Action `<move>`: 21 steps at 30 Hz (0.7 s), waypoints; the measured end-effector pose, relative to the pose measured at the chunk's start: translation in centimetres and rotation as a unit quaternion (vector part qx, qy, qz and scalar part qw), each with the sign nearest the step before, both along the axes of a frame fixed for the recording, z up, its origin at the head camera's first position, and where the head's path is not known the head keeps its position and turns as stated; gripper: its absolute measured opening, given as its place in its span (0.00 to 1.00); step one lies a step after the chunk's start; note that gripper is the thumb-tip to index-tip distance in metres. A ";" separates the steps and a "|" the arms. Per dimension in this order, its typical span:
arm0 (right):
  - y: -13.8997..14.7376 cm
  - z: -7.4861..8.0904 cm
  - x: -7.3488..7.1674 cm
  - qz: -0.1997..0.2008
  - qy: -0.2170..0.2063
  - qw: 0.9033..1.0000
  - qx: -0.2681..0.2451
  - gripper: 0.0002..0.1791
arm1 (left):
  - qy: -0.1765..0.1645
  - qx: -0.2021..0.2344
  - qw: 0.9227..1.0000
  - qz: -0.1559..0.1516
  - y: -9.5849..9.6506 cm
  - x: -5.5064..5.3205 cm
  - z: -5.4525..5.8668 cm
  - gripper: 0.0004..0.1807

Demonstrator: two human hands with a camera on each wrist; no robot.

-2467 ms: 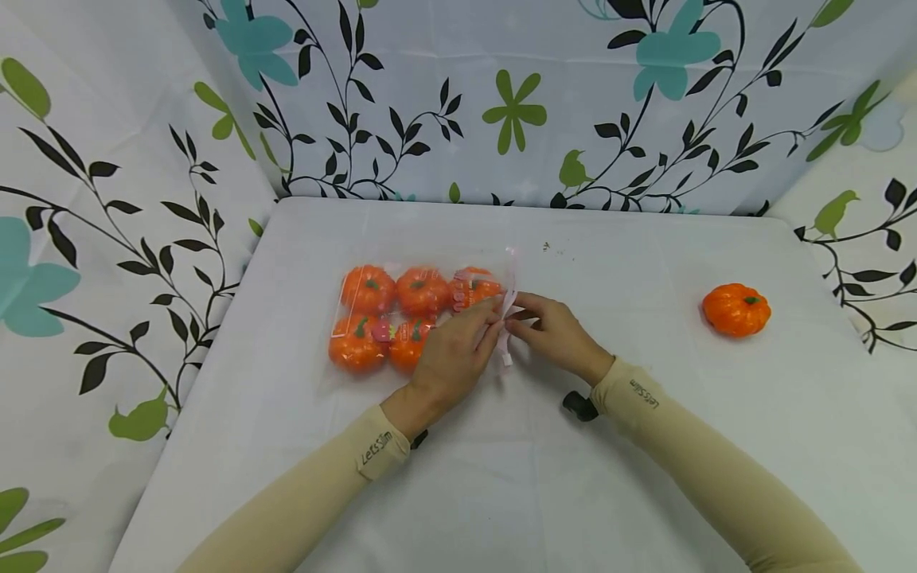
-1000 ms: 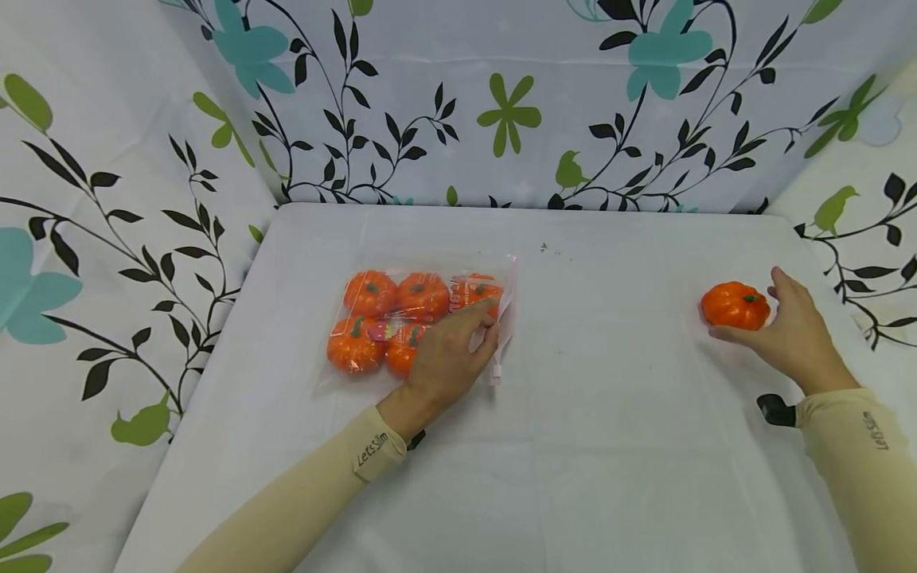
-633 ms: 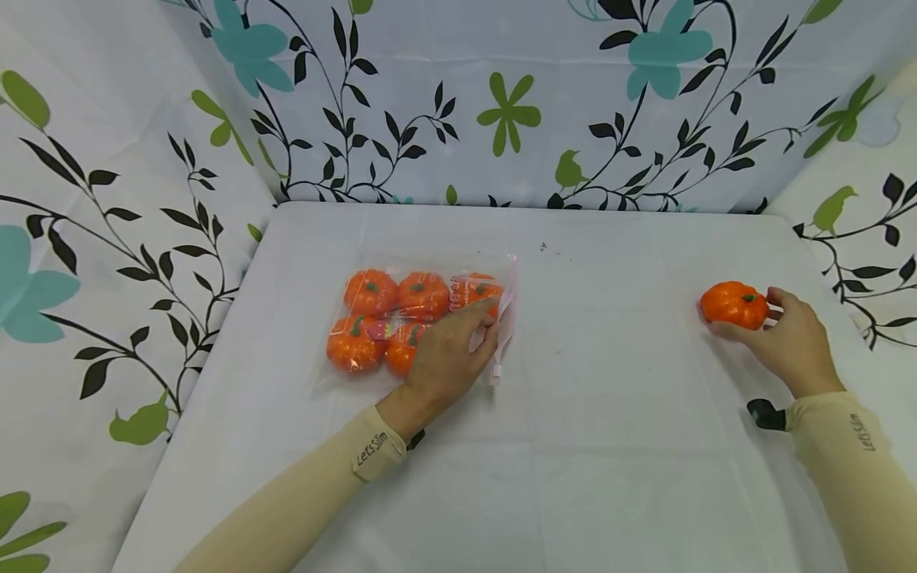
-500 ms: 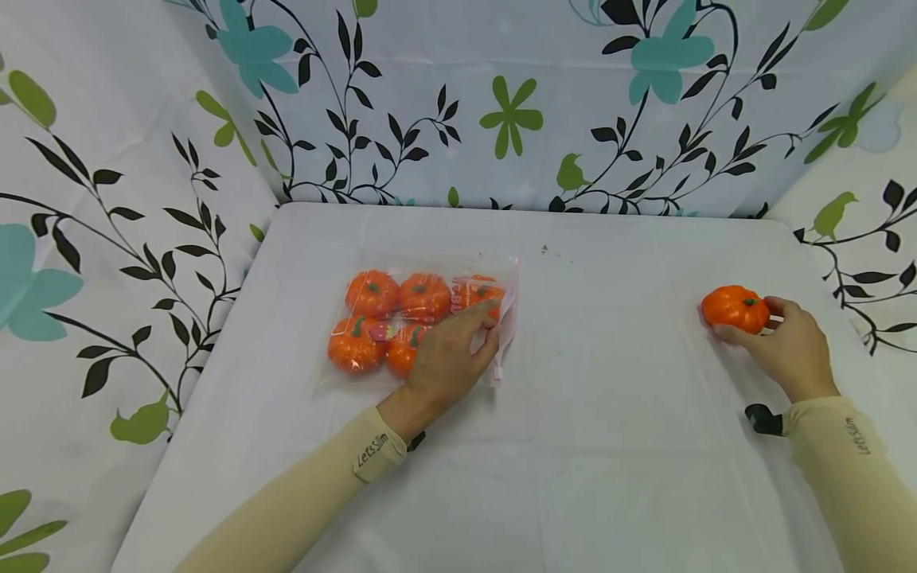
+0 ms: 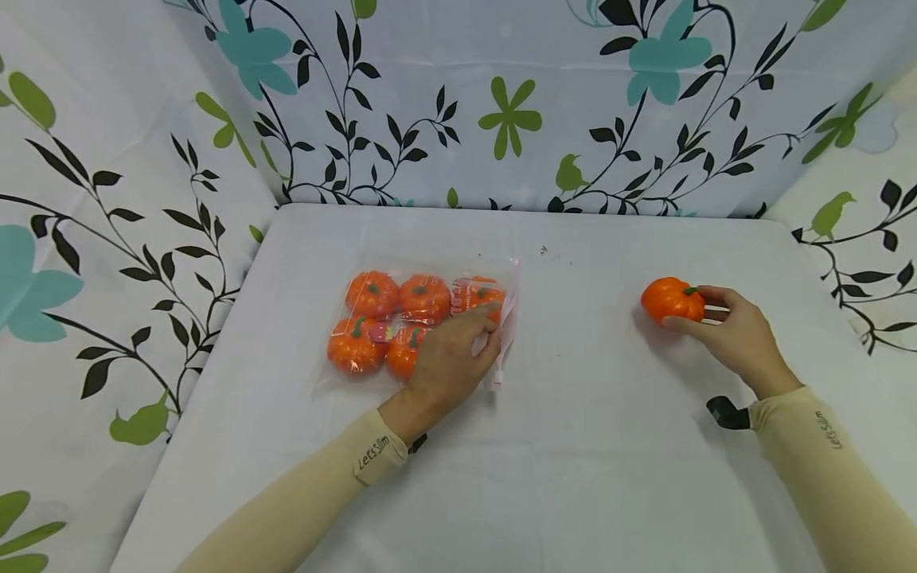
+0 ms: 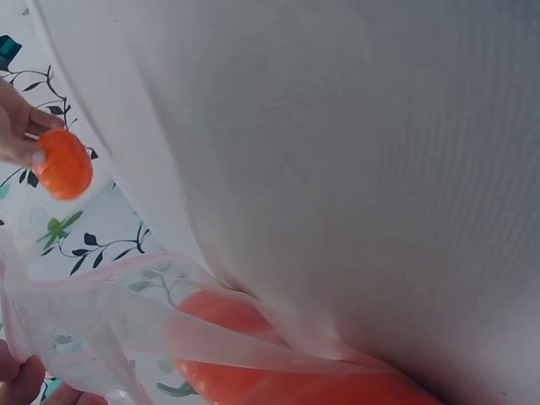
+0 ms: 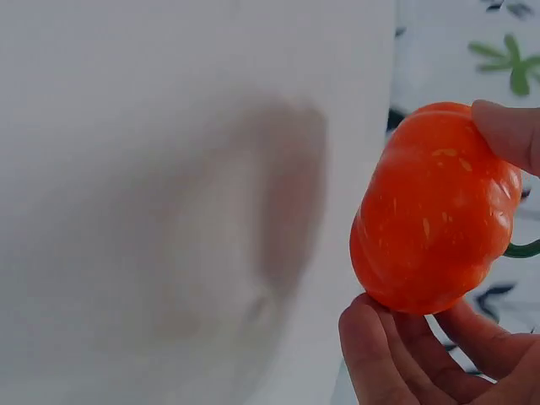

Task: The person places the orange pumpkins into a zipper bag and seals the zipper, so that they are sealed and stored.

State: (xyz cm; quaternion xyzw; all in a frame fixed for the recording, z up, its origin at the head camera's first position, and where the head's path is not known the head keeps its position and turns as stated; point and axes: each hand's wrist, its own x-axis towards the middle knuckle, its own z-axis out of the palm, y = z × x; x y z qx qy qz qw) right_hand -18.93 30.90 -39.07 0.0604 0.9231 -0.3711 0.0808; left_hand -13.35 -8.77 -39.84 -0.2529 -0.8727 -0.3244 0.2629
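My right hand (image 5: pixel 738 338) grips a small orange toy pumpkin (image 5: pixel 669 299) with a green stem, between thumb and fingers. In the right wrist view the pumpkin (image 7: pixel 434 211) is raised, its shadow falling on the cloth apart from it. My left hand (image 5: pixel 451 358) is at the right end of a clear zip bag (image 5: pixel 507 318), pinching its pink-edged mouth. Several more pumpkins (image 5: pixel 356 344) lie in two rows inside this bag, one partly behind my left hand. The left wrist view shows the bag's film (image 6: pixel 110 312) lifted near my fingertips (image 6: pixel 21 384).
A white cloth (image 5: pixel 595 446) covers the table. Small dark specks (image 5: pixel 544 251) lie toward its back edge. Leaf-patterned curtains (image 5: pixel 430 103) stand behind and at both sides. The bag's white zip slider (image 5: pixel 497 380) is at the near end of its mouth.
My right hand left the bag's mouth, reached to the right, took hold of the loose pumpkin, lifted it and carried it leftward. My left hand stayed on the bag.
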 end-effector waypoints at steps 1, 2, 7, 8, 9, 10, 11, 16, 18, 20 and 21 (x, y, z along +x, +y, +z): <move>-0.9 0.3 0.1 0.012 0.001 1.000 -0.010 0.57 | 0.003 -0.002 1.000 0.000 0.1 0.0 0.0 0.05; -1.9 0.6 0.1 0.024 0.002 1.000 -0.019 0.56 | 0.006 -0.001 1.000 0.001 0.1 0.1 0.0 0.04; -7.4 1.8 0.8 0.093 0.014 0.994 -0.062 0.51 | 0.016 -0.001 1.000 0.004 0.3 0.1 0.1 0.03; -8.5 1.9 0.9 0.107 0.014 0.992 -0.070 0.49 | 0.018 -0.001 1.000 0.005 0.3 0.1 0.1 0.04; -9.6 2.0 1.0 0.120 0.013 0.990 -0.080 0.48 | 0.019 -0.003 1.000 0.006 0.3 0.1 0.1 0.04; -10.5 2.0 1.0 0.131 0.011 0.987 -0.089 0.47 | 0.019 -0.004 1.000 0.006 0.3 0.1 0.1 0.04; -11.5 1.9 1.1 0.142 0.009 0.985 -0.098 0.46 | 0.019 -0.004 1.000 0.006 0.3 0.1 0.2 0.04; -14.9 1.5 1.4 0.171 0.002 0.976 -0.134 0.42 | 0.016 -0.003 1.000 0.003 0.3 0.1 0.3 0.04; -15.7 1.3 1.5 0.177 -0.003 0.974 -0.144 0.42 | 0.016 0.002 1.000 0.001 0.3 0.1 0.3 0.05; -16.4 1.1 1.6 0.183 -0.007 0.972 -0.149 0.41 | 0.017 0.007 1.000 0.000 0.3 0.1 0.3 0.05; -16.6 1.0 1.7 0.185 -0.009 0.971 -0.155 0.41 | 0.017 0.010 1.000 -0.001 0.3 0.1 0.2 0.04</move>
